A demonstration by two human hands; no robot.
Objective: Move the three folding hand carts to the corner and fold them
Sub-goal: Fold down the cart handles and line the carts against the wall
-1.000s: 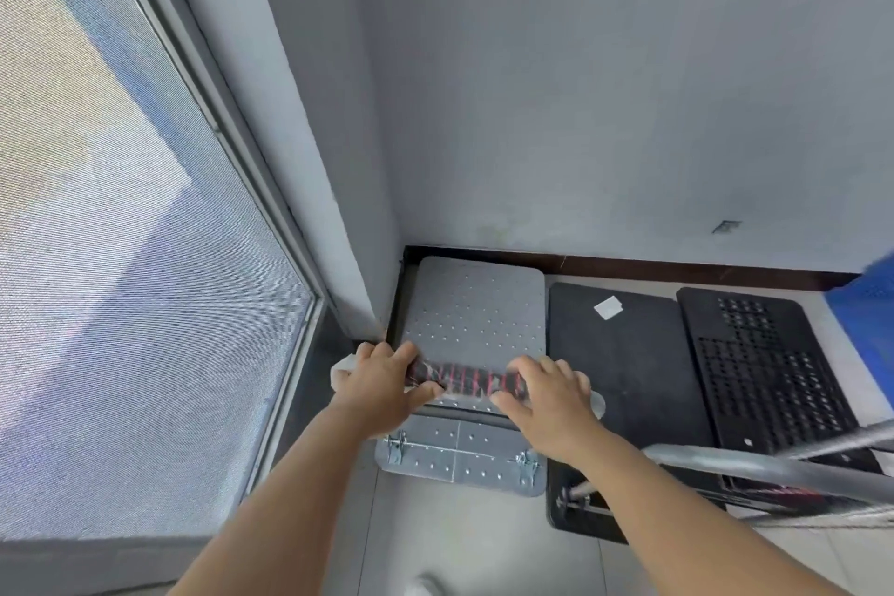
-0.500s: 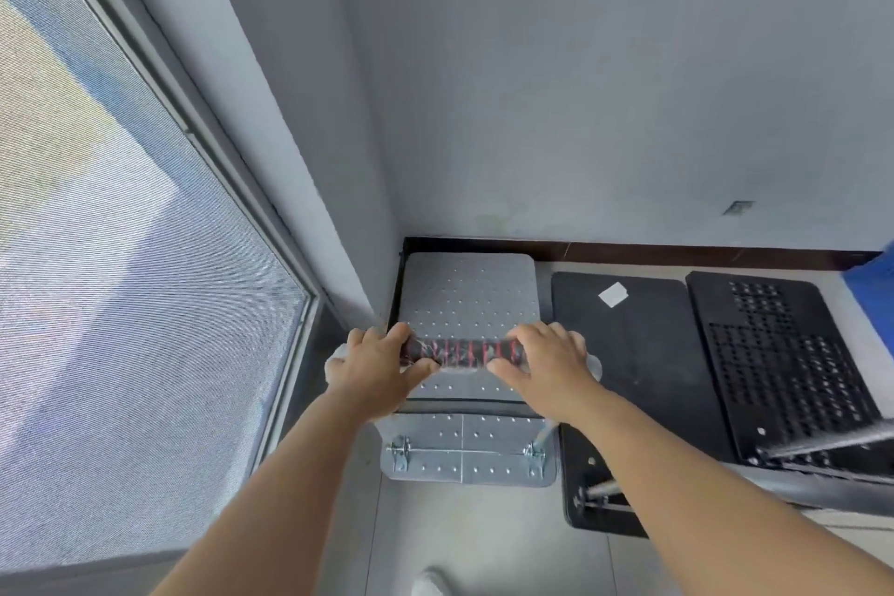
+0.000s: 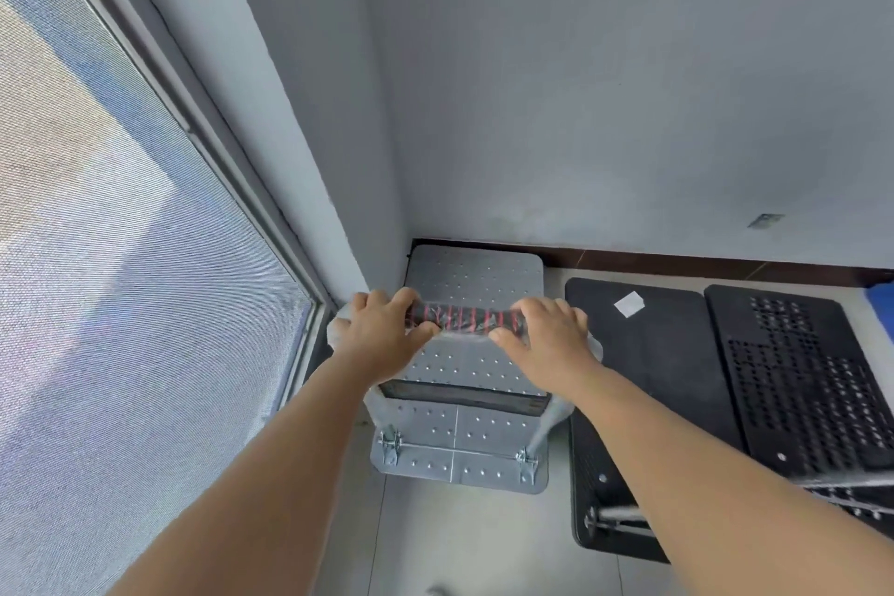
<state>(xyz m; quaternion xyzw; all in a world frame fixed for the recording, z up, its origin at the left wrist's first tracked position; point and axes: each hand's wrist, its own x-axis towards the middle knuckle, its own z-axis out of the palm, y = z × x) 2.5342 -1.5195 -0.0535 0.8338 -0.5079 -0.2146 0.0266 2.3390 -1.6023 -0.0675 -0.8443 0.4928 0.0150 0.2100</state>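
**Grey cart's handle rises higher in the corner**

The corner [image 3: 401,227] where the grey wall meets the window pillar holds all three carts side by side along the dark skirting. The grey cart [image 3: 471,286] sits nearest the pillar, its dotted deck touching the baseboard; the plain black cart [image 3: 643,344] lies just beside it, and the perforated black cart [image 3: 793,378] beside that, near a blue object [image 3: 883,300] at the frame's right edge. So the moving part looks done — what remains, by my reading, is the folding.

Compared with a second ago, the handle [image 3: 467,319] sits further up over the grey deck, and more of the hinged near end — cross rod and brackets [image 3: 389,445] — is exposed below the arms. That suggests the handle is being swung on its hinge, though whether toward flat or upright I cannot tell from this alone.

The black carts' metal handles [image 3: 841,482] already lie low across their decks, apparently folded.

Both hands are clenched on the red-and-black wrapped grip: the left hand [image 3: 382,334] at its left end, the right hand [image 3: 546,334] at its right end, thumbs tucked beneath the bar.
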